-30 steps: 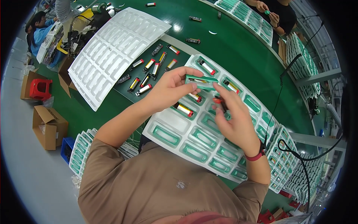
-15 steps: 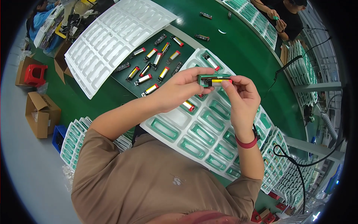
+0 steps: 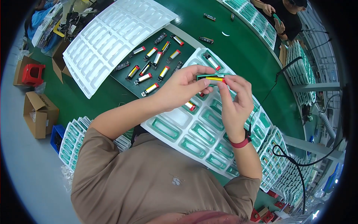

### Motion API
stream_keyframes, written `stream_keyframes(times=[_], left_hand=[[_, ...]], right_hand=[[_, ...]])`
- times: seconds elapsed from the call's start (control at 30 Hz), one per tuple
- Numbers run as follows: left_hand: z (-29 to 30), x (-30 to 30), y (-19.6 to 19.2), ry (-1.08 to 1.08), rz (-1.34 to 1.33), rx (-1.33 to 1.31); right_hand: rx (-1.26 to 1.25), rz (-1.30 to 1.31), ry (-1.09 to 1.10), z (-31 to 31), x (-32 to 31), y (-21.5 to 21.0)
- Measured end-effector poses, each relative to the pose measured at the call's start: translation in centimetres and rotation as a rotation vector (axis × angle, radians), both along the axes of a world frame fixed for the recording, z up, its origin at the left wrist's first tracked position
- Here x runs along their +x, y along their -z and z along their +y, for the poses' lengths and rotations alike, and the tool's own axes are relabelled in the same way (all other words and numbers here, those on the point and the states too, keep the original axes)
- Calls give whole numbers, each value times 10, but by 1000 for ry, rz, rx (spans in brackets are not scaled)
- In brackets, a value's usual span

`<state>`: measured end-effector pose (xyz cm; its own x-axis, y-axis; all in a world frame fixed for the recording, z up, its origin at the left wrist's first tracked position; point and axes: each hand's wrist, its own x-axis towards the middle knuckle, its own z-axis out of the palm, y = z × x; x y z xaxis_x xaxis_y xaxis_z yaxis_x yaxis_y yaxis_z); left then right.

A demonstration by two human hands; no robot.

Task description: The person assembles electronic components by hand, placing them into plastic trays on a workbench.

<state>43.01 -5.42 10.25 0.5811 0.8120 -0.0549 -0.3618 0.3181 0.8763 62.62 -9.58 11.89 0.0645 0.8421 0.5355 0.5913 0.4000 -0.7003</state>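
Over the white moulded tray, my left hand pinches a green shell between thumb and fingers. A battery module with a silver-and-yellow body and red end lies along the shell, and I cannot tell whether it is fully inside. My right hand has its thumb and fingertips closed on the red end. Below them, many tray pockets hold green shells. A module sits in a far pocket, and another shows beside my left wrist, partly hidden.
Several loose battery modules lie on the dark surface to the left. An empty white tray leans over the far left. Stacked trays stand at right, near a black cable. A person works across the green table.
My right hand has shifted slightly left and its fingers have moved on the module's red end. The shell and module have tilted a little; my left hand keeps its pinch.
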Motion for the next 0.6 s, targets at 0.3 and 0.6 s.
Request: stream_keyframes(times=[0.3, 0.6], left_hand=[[-6, -24, -10, 8, 343, 522], [-51, -71, -10, -75, 635, 1034]], right_hand=[[-320, -234, -320, -9, 13, -35], [53, -518, -466, -43, -23, -19]])
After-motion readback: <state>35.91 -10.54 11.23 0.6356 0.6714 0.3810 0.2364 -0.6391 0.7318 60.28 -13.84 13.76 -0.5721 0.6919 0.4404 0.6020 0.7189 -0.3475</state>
